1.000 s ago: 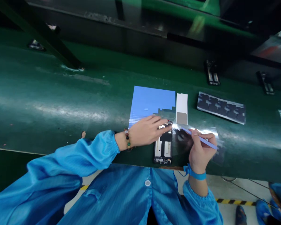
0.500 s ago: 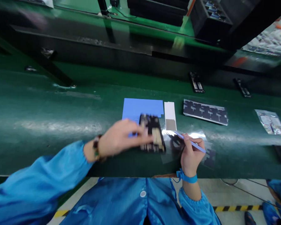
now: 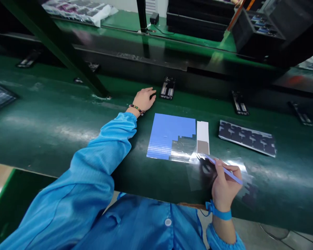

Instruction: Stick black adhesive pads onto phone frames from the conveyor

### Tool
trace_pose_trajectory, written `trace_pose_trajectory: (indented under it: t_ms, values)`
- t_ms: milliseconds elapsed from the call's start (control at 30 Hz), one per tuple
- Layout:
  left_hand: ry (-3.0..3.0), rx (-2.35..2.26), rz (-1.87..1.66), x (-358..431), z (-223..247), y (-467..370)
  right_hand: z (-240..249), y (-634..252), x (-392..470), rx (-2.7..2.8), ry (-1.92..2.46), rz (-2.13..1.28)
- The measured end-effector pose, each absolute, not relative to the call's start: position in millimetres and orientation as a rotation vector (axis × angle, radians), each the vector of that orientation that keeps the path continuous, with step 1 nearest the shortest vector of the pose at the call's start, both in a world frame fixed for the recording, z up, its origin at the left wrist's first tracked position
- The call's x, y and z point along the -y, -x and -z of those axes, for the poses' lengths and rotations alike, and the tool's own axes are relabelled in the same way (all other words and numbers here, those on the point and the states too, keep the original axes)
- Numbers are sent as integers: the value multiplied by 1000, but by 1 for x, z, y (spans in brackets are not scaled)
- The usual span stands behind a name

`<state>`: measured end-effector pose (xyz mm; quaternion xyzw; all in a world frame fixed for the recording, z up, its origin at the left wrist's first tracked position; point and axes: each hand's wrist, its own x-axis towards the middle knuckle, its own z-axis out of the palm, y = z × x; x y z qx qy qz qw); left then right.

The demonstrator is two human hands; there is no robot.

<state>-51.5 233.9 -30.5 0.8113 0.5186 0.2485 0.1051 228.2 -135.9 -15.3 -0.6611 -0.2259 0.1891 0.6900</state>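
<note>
While the right hand (image 3: 226, 185) pinches tweezers (image 3: 232, 175), the loose left hand (image 3: 144, 99), beyond a blue sheet (image 3: 163, 132), flanks a phone (image 3: 168, 88).

Light seems to fall on my table (image 3: 135, 177) from above, leaving a soft pale streak toward its left side and fainter shine along the right. The strongest glare sits on the clear film (image 3: 242, 164) by my right hand (image 3: 225, 187); beside it lies a dark patch, shadow or reflection, I can't tell which. My sleeve (image 3: 94, 180) has a satiny gleam. The table's far edge sinks into dimness, so the phone (image 3: 168, 88) near my left hand (image 3: 144, 99) looks murky. Toward the corners my view stretches and softens.
</note>
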Motion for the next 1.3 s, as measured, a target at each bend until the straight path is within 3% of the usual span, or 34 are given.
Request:
trace_pose_trajectory:
  t_ms: [1300]
  values:
    - [-2512,-1344,-742,-223,37,69,26,-231,139,549,1663,-231]
